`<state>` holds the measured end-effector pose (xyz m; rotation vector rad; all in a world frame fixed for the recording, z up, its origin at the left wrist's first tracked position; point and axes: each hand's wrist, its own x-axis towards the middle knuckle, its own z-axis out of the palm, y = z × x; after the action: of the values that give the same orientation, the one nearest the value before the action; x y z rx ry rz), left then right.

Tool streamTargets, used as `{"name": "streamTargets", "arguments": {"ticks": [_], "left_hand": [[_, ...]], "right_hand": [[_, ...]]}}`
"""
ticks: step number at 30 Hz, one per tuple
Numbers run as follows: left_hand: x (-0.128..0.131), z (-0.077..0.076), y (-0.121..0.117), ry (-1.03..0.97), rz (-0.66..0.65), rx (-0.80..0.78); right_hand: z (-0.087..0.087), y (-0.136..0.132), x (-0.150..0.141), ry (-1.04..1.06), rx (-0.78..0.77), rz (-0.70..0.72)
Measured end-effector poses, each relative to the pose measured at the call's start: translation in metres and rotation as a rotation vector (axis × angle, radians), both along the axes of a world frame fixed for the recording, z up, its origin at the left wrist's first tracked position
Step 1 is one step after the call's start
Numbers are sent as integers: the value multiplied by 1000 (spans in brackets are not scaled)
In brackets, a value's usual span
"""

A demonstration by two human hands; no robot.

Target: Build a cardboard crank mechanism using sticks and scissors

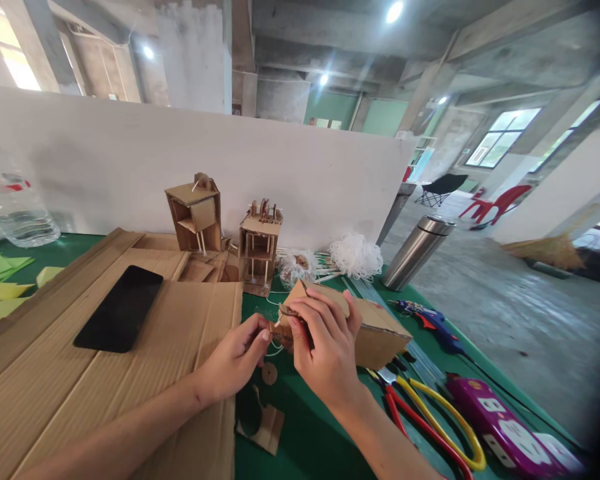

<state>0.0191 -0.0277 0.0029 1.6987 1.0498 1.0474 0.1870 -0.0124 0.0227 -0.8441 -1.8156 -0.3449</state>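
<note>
My right hand [325,333] is wrapped over the end of a tilted cardboard box [383,337], fingers on top and thumb towards me. Small brown cardboard pieces [283,337] and a short white stick [279,322] show at that end, between my two hands. My left hand [243,350] is closed in a pinch against these pieces; what lies between its fingertips is too small to make out. White string loops close by. Below the hands lie a cardboard disc [269,373] and a cardboard scrap with a curved cut-out [270,430].
A phone [123,310] rests on a large cardboard sheet [190,373] at left. Two cardboard models [195,217] stand behind, near white string [355,257]. At right are a thermos [420,253], glue gun [437,330], yellow-handled scissors [460,420], red-handled tool [430,437] and purple case [500,420].
</note>
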Motion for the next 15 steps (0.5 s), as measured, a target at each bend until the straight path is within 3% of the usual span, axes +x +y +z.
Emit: {"name": "streamTargets", "arguments": {"ticks": [7,15], "left_hand": [[0,-1,3,-141,3,-9],[-1,3,1,-16,-21,34]], "right_hand": [[1,0,2,5,14,-10],[0,-1,0,-14,13,-7]]}}
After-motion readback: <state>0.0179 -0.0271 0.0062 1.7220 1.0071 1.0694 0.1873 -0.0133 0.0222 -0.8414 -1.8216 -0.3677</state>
